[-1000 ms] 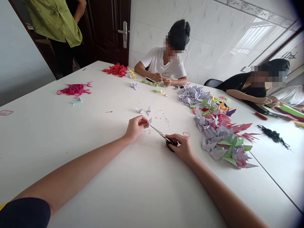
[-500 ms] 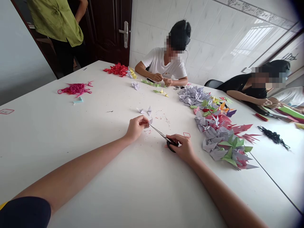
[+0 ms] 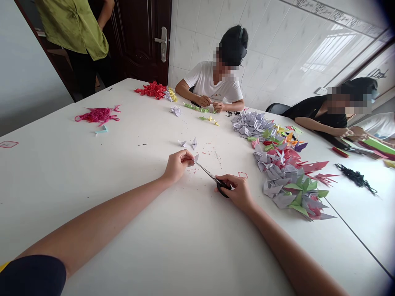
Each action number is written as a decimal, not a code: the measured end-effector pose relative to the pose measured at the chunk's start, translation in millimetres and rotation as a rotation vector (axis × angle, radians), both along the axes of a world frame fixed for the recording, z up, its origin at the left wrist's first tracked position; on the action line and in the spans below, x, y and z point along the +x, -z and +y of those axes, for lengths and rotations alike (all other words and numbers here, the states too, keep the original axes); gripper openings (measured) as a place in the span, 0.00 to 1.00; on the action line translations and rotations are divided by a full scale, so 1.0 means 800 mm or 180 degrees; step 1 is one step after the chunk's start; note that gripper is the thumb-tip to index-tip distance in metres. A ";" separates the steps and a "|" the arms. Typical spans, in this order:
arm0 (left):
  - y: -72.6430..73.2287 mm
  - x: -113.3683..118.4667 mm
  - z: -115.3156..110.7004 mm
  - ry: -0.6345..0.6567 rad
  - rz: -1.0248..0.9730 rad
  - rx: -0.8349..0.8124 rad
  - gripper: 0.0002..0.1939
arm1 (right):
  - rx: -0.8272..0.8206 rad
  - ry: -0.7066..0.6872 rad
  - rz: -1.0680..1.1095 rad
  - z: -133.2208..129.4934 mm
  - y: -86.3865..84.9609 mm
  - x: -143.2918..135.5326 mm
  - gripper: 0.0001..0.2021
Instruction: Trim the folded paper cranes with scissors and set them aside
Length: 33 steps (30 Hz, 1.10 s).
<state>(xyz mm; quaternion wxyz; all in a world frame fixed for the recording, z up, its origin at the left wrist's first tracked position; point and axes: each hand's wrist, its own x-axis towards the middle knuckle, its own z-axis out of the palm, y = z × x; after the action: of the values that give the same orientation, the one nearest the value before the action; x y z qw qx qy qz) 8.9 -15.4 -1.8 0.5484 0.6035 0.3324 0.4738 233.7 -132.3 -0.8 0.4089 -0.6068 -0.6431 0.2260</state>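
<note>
- Your small folded paper (image 3: 196, 157) sits just above the table (image 3: 148, 246), its pale point jutting from the fingertips towards one o'clock (twelve being straight away from you).
- To work it well, I'd pinch close to the blade tips so the paper can't swivel, leaving your fingertips clear of the steel; small, slow strokes of the tips should crease it least.
- Relative to the grip, the paper lies at two o'clock from your left hand (image 3: 178, 166), pinched between thumb and fingers with little gap; most of it is hidden there.
- Your right hand (image 3: 237, 190) is closed round the black handles of the scissors (image 3: 209, 174), and the paper lies at ten o'clock from it. The tips meet the paper's edge; whether the blades are slightly parted, you can't tell from here.
- Further out, white folded pieces (image 3: 194, 144) rest near the paper, around eleven to twelve o'clock.
- The mixed heap (image 3: 282, 170) of folded paper spreads at three to four o'clock, well apart from the tips.
</note>
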 end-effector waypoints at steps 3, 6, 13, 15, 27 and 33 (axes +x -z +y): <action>-0.001 0.000 0.000 0.0002 -0.0020 -0.0004 0.10 | -0.0139 -0.0043 0.0136 0.001 0.002 0.000 0.16; -0.003 0.001 -0.001 -0.0027 -0.0032 -0.0009 0.09 | -0.0260 -0.0093 0.0211 0.001 0.002 0.000 0.16; -0.006 0.000 -0.002 -0.0096 -0.0023 -0.0020 0.07 | -0.0438 -0.0208 0.0580 0.001 0.002 -0.005 0.15; -0.006 0.000 -0.002 -0.0120 -0.0017 -0.0023 0.07 | -0.0475 -0.0215 0.0677 0.001 0.002 -0.005 0.15; -0.005 0.001 -0.003 -0.0195 -0.0048 0.0006 0.04 | -0.0800 -0.0262 0.1134 0.004 -0.001 -0.007 0.18; -0.003 0.001 -0.004 -0.0243 0.0054 0.0069 0.02 | -0.0805 -0.0153 0.0963 0.003 0.001 -0.008 0.18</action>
<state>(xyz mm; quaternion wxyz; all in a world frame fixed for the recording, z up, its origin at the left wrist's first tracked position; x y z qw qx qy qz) 9.7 -18.5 0.5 0.5206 0.6004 0.3546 0.4928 227.6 -130.0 -1.6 0.4159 -0.5969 -0.5551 0.4033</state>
